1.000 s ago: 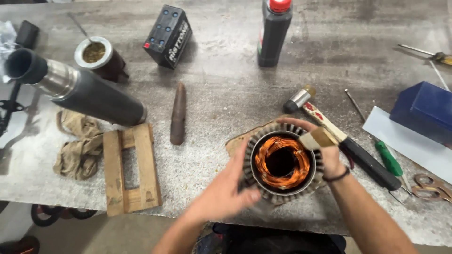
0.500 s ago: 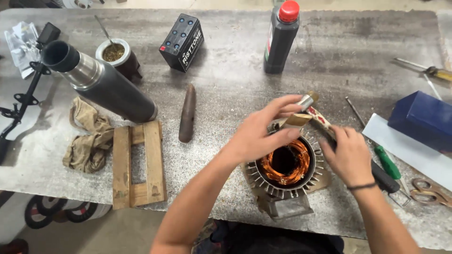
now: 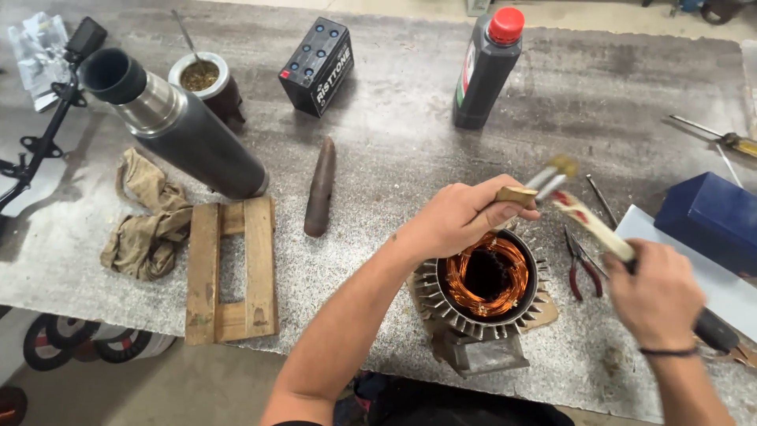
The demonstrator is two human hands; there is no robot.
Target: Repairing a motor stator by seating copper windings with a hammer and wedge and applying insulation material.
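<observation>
both hands raised over a finned motor stator on the workbench.

left hand [image 3: 461, 217] is closed, pinching a small wooden piece [image 3: 516, 195] with a metal ferrule [image 3: 552, 175] at its tip; what it is exactly cannot be told. right hand [image 3: 654, 293] is closed in a fist round the dark grip of a hammer [image 3: 599, 230], whose pale, red-marked handle runs up toward the left hand's fingers. directly beneath the left hand stands the stator [image 3: 482, 288], upright, copper windings [image 3: 467, 276] visible inside. red-handled pliers [image 3: 582, 267] lie between stator and right hand. a blue box [image 3: 710, 217] sits just beyond the right hand. well left of the left hand: brown punch [image 3: 320, 187], wooden frame [image 3: 231, 268], rag [image 3: 150, 217], grey flask [image 3: 177, 126].
</observation>
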